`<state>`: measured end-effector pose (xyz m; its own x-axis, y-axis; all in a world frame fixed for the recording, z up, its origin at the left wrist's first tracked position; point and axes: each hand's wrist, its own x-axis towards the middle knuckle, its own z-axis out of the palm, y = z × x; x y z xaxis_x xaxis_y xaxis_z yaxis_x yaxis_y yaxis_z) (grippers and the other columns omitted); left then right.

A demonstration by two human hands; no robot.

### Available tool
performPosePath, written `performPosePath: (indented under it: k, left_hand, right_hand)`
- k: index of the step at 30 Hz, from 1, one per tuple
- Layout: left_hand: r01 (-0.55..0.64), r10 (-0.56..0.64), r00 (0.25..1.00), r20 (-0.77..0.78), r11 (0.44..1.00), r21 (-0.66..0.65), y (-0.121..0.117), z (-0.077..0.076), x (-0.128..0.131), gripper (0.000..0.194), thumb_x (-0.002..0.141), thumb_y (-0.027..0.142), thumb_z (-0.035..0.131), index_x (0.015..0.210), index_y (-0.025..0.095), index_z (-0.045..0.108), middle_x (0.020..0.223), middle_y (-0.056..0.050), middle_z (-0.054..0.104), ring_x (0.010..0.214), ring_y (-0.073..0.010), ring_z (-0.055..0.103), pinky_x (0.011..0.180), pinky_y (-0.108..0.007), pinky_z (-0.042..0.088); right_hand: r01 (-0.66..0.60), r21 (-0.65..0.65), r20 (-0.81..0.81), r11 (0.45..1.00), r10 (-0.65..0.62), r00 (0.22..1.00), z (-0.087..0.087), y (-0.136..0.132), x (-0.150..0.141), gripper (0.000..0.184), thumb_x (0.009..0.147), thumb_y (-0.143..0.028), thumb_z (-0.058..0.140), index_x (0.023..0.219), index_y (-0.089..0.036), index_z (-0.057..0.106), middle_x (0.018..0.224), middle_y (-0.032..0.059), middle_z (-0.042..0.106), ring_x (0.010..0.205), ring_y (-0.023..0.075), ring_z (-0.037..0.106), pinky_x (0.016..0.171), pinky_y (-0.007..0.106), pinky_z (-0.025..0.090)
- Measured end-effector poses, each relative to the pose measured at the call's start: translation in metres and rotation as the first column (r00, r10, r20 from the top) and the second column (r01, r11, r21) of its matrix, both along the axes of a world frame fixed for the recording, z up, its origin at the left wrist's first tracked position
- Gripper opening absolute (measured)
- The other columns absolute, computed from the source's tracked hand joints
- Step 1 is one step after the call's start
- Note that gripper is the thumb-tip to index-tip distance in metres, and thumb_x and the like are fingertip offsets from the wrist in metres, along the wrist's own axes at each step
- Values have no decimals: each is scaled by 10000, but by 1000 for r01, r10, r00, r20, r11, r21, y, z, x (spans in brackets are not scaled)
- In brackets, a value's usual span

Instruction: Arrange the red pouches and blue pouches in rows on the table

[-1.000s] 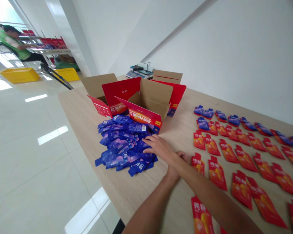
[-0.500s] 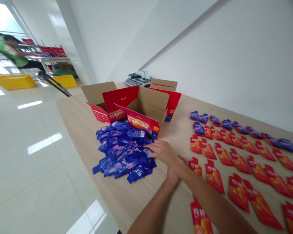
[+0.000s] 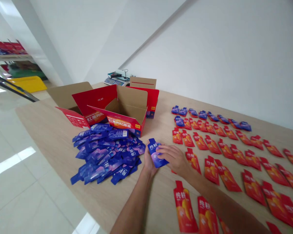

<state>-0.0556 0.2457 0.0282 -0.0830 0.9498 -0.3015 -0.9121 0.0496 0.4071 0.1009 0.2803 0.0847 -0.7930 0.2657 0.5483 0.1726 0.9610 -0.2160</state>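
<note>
A blue pouch [image 3: 153, 150] with a narrow neck and white lettering is held up between my two hands, just right of the pile. My left hand [image 3: 148, 165] grips it from below and along its left edge. From the right, my right hand [image 3: 174, 158] lays its fingers over the pouch's front, closed on it. Beside them spreads a heap of similar blue pouches [image 3: 104, 152]. On the right lie rows of red pouches [image 3: 211, 144], and a row of blue pouches [image 3: 202, 114] lies at the back, one of them overlapping the red row.
Open red cartons [image 3: 123, 123] with brown insides stand behind the heap. Farther back is a scale [image 3: 117, 81] with a device on top. The wooden table's [image 3: 46, 130] left edge borders a tiled floor. A yellow bin [image 3: 29, 84] stands at the far left, near another table.
My right hand has come back from the heap, and a blue pouch is now between both hands. The view has swung right, so the seated person is out of sight.
</note>
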Motion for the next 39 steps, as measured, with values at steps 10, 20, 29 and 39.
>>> performPosePath:
  k: [10, 20, 29, 39]
  left_hand:
    - [21, -20, 995, -100, 1000, 7, 3, 0, 6, 341, 846, 346, 893, 1006, 111, 704, 865, -67, 740, 633, -155, 674, 528, -196, 538]
    - [-1, -4, 977, -215, 1000, -25, 5, -4, -1, 433, 882, 481, 865, 1079, 142, 682, 1004, -78, 760, 681, -161, 689, 585, -238, 566]
    - [111, -88, 955, -285, 992, 66, 9, -6, 0, 766, 794, 745, 817, 1261, 152, 686, 1326, -152, 682, 1218, -285, 615, 863, -297, 515]
    - [168, -150, 927, -344, 985, 23, 11, -14, -4, 749, 721, 762, 857, 1186, 183, 754, 1285, -150, 694, 1240, -306, 561, 922, -328, 451]
  right_hand:
    - [197, -434, -97, 879, -264, 960, -23, -13, 9, 478, 890, -40, 478, 1212, -306, 711, 1507, 81, 544, 1421, 242, 500, 1119, 481, 507]
    - [218, -936, 168, 278, -194, 967, -34, -4, 7, 427, 904, -610, 661, 947, -187, 705, 735, -1, 710, 655, 152, 675, 588, 236, 491]
    - [135, -974, 84, 180, -266, 960, -21, 56, 59, 493, 826, -644, 758, 967, -172, 732, 750, -4, 667, 631, 116, 556, 575, 229, 404]
    - [420, -894, 179, 155, -736, 653, -29, 205, 130, 324, 934, -490, 646, 813, -194, 593, 609, -40, 548, 497, 91, 444, 474, 211, 374]
